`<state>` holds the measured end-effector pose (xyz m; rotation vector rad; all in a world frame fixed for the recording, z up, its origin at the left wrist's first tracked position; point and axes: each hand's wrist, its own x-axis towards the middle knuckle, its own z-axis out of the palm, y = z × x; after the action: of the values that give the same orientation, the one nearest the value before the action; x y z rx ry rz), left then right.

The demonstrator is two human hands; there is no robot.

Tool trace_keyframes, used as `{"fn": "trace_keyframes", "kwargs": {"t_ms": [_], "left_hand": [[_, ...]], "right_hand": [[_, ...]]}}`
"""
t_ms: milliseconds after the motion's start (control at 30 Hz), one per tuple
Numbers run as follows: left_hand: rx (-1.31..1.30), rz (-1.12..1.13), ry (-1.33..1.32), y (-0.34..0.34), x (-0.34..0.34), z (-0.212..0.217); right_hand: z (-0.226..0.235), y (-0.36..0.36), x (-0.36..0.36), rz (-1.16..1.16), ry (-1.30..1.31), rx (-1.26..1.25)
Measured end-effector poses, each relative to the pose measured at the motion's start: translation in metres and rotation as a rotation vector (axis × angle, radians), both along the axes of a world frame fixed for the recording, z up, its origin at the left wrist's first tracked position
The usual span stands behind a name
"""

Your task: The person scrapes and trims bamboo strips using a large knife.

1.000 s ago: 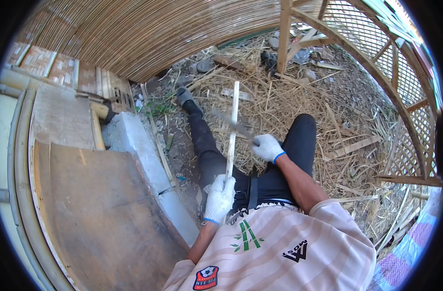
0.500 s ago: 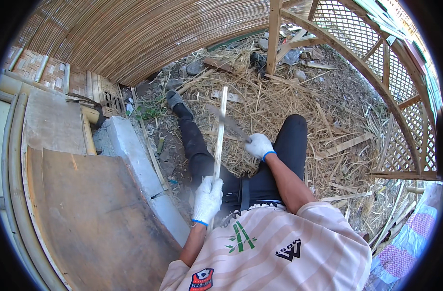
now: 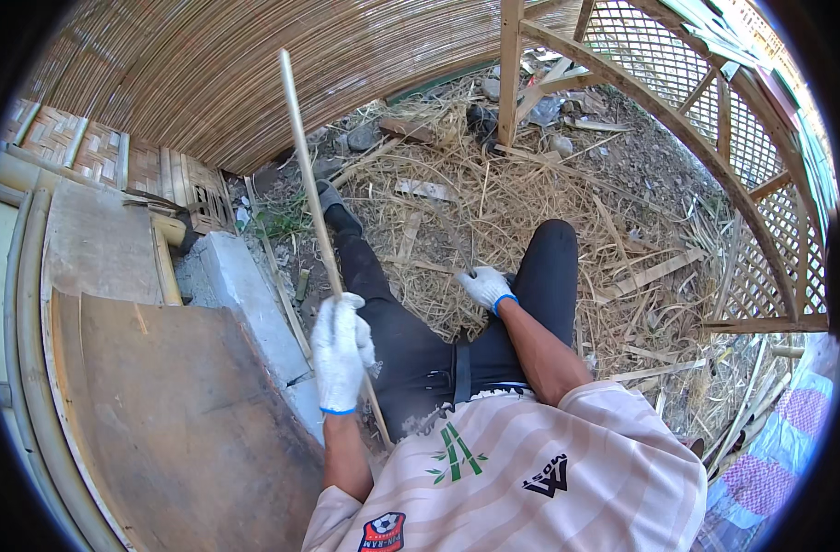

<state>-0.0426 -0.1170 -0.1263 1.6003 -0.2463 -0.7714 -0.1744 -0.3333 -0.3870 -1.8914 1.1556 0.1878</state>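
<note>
The left hand (image 3: 342,345), in a white knit glove, is closed on a long, pale strip (image 3: 307,166). The strip passes through the left grip at a tilt: its longer part extends up and slightly left of the grip, past the dark shoe (image 3: 342,221); its shorter part emerges below and to the right, ending near the shirt (image 3: 530,478). The exact finger placement is partly hidden.

The right hand (image 3: 487,288), gloved likewise, is wrapped around the near end of a narrow, dark blade (image 3: 456,239) (the glove conceals any handle). The blade projects up and to the left from the right grip and stands apart from the strip. The right grip is to the right of the left grip, higher in view, beside the bent right leg (image 3: 550,258).

Left of the left grip: a curved brown board (image 3: 162,396), with a pale concrete block (image 3: 254,294) between board and grip. Beyond the right grip: dry shavings (image 3: 530,198) over the ground, with a flat offcut (image 3: 652,276) farther right. Well above the left grip: a slatted screen (image 3: 208,83). Far to the upper right of the right grip: a lattice panel (image 3: 760,129).
</note>
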Motion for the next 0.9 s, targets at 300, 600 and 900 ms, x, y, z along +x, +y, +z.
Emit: {"fn": "trace_keyframes", "kwargs": {"t_ms": [300, 600, 900], "left_hand": [[-0.117, 0.075, -0.256, 0.008, 0.026, 0.035], [-0.307, 0.179, -0.692, -0.003, 0.066, 0.064], [0.127, 0.138, -0.619, -0.021, 0.077, 0.079]], "right_hand": [[0.067, 0.018, 0.003, 0.031, -0.26, 0.076], [0.084, 0.006, -0.015, 0.058, -0.336, -0.162], [0.069, 0.018, -0.008, 0.058, -0.385, -0.159]]}}
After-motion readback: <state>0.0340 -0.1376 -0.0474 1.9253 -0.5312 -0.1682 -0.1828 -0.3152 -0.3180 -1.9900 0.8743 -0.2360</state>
